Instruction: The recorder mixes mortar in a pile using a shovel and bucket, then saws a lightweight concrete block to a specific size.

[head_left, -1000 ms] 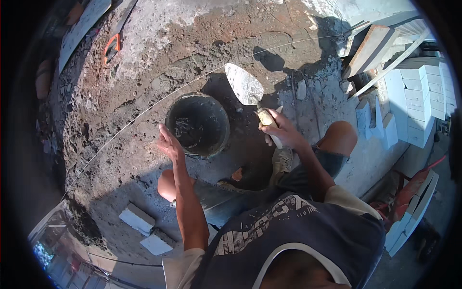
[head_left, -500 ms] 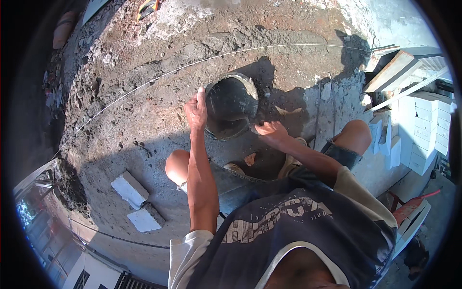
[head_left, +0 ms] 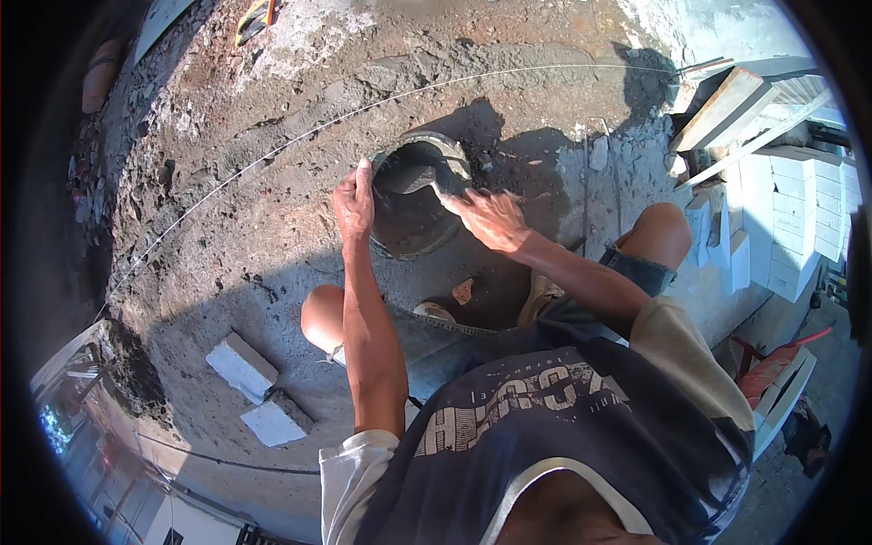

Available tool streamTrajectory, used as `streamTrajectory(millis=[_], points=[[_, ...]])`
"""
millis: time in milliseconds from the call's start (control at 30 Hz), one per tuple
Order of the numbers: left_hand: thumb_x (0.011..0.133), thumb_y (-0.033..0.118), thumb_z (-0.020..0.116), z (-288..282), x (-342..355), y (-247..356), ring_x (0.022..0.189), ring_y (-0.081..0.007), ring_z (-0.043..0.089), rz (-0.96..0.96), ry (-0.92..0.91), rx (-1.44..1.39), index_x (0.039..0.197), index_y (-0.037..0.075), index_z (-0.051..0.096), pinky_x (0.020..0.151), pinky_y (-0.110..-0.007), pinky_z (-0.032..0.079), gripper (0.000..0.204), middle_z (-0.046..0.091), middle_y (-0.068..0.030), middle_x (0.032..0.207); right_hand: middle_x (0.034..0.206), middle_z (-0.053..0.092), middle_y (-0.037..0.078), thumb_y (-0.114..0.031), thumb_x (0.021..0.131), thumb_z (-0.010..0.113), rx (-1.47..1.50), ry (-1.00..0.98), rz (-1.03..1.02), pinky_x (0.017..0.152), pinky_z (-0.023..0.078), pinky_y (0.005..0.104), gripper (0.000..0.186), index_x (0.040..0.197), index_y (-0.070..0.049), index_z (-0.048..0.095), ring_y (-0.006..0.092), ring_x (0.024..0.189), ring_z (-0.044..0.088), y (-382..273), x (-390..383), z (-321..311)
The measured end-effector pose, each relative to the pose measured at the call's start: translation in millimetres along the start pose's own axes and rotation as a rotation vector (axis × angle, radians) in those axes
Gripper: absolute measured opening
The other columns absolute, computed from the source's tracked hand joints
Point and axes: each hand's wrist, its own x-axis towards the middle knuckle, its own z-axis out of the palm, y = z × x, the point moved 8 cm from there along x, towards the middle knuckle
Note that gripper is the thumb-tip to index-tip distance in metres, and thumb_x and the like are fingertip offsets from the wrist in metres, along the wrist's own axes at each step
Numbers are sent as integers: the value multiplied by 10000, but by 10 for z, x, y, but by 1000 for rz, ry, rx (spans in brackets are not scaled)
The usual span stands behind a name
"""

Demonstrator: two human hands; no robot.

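Observation:
My left hand [head_left: 354,204] grips the left rim of a round dark bucket [head_left: 418,232], which looks slightly tilted, its inside coated with grey, wet-looking material. My right hand [head_left: 481,213] is closed on a trowel [head_left: 413,177] at the bucket's right side; the blade is inside the bucket and the handle is mostly hidden by my fingers. A taut white string [head_left: 300,135] runs over the rough ground beyond the bucket, beside a ridge of grey mortar [head_left: 509,57].
Two pale blocks [head_left: 241,363] lie at lower left. Leaning boards [head_left: 718,109], a long pole [head_left: 754,145] and stacked white blocks [head_left: 786,218] stand at right. An orange-handled tool [head_left: 254,20] lies at the top. A reddish broken chunk [head_left: 463,291] is between my shoes.
The trowel, held up right of the bucket a second ago, is now down inside it. My left hand has risen onto the rim, and the bucket appears more tilted.

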Motion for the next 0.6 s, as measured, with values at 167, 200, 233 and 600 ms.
streamTrajectory(millis=[167,200,233,600], points=[[977,399,531,113,61,-107,624,-60,333,1,-29,197,668,46,485,539,-249,287,471,390,59,632,956,626,155,-119,857,542,-143,-94,-85,647,555,378,371,1223,-57,545,287,874,658,-118,4,427],[977,399,531,183,52,-88,624,-60,333,2,-36,197,668,46,485,539,-249,287,471,390,59,632,936,632,157,-122,859,539,-156,-167,-75,642,556,382,380,1233,-56,537,289,868,660,-67,-199,688],[974,390,539,210,5,-54,612,-74,351,18,-35,240,708,18,534,542,-274,322,457,420,38,607,921,641,164,-125,867,528,-158,-11,-99,639,554,387,398,1257,-49,514,295,855,667,-81,-380,566],[961,389,536,458,-215,135,735,-335,658,28,-21,486,1005,38,695,702,-399,493,388,669,-216,818,876,677,98,-126,833,563,-377,-54,62,585,533,268,445,1249,25,511,173,808,659,45,78,222]])
